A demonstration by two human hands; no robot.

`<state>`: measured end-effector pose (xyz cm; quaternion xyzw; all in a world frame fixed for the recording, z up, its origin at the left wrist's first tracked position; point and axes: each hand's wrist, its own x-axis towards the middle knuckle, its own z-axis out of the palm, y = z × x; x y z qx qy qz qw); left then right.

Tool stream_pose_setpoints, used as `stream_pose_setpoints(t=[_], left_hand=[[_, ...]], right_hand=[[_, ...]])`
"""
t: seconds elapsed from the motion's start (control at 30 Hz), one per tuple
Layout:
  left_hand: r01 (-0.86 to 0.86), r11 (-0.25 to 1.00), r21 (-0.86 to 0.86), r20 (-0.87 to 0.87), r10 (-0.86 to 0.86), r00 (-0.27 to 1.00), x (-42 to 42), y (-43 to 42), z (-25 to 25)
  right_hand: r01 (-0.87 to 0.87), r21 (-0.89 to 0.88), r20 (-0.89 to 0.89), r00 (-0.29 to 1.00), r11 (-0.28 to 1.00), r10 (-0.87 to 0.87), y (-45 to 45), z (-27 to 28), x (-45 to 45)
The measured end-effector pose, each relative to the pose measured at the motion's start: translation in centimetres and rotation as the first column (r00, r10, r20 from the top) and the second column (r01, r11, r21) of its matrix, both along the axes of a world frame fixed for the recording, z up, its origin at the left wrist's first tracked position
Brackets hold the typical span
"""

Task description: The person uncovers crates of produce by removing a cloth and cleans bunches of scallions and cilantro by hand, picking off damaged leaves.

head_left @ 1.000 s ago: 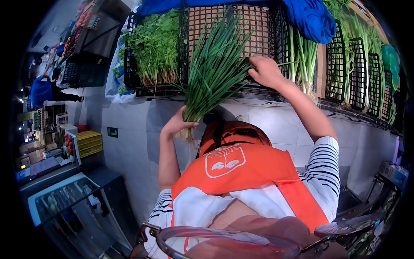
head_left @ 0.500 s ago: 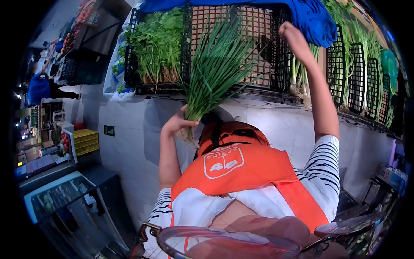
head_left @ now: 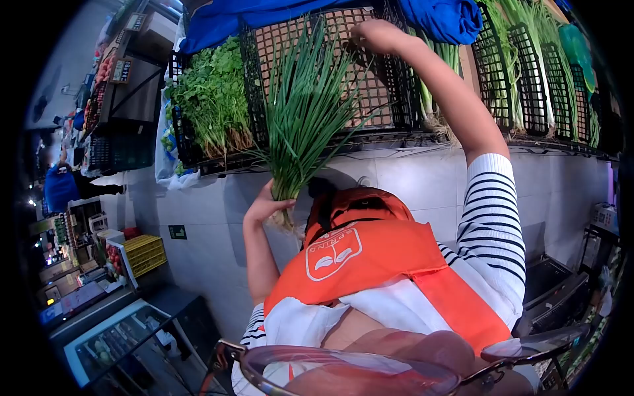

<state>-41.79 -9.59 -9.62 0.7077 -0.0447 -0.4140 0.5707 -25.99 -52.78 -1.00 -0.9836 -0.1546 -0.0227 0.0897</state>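
My left hand (head_left: 269,206) is wrapped round the lower stems of a bunch of chives (head_left: 307,99). The long green leaves fan upward over a mesh crate, and the pale root ends (head_left: 284,221) hang below my fingers. Over the far part of that black crate (head_left: 376,86), my right hand (head_left: 378,36) is closed with its fingers curled downward. Whatever those fingers hold, if anything, is hidden. The crate's brownish bottom shows through its grid between the leaves and my right forearm.
Leafy herbs with roots (head_left: 214,99) fill the crate on the left. Blue cloth (head_left: 442,20) lies along the back. More crates of long green stalks (head_left: 505,72) stand to the right. A yellow crate (head_left: 144,255) and a person in blue (head_left: 61,188) are farther left.
My right hand has moved left, from beside the blue cloth to above the mesh crate. The view has shifted slightly. My left hand keeps its hold on the chives.
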Motion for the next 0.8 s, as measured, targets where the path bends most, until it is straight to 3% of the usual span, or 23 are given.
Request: stream_pose_setpoints(t=[0.2,0.4,0.5,0.67,0.8], left_hand=[[0.006,0.997,-0.074,-0.003,-0.007,1.000,0.0,-0.1,0.2],[0.028,0.999,-0.028,-0.003,-0.029,1.000,0.1,-0.2,0.7],[0.026,0.998,-0.056,-0.016,-0.027,1.000,0.1,-0.1,0.3],[0.021,0.997,-0.075,-0.022,-0.023,0.999,0.2,-0.1,0.0],[0.025,0.997,-0.067,0.003,-0.024,1.000,0.1,0.0,0.4]], right_hand=[[-0.091,0.009,-0.050,0.995,0.996,0.092,0.7,-2.7,0.4],[-0.173,-0.075,0.020,0.984,0.982,0.174,0.7,-3.5,0.3],[-0.111,-0.115,-0.068,0.992,0.987,0.104,1.0,-2.5,-0.2],[0.079,0.062,-0.078,0.994,0.995,-0.074,1.6,-2.3,-0.8],[0.306,0.250,-0.021,0.950,0.919,-0.311,-0.2,-3.5,1.1]])
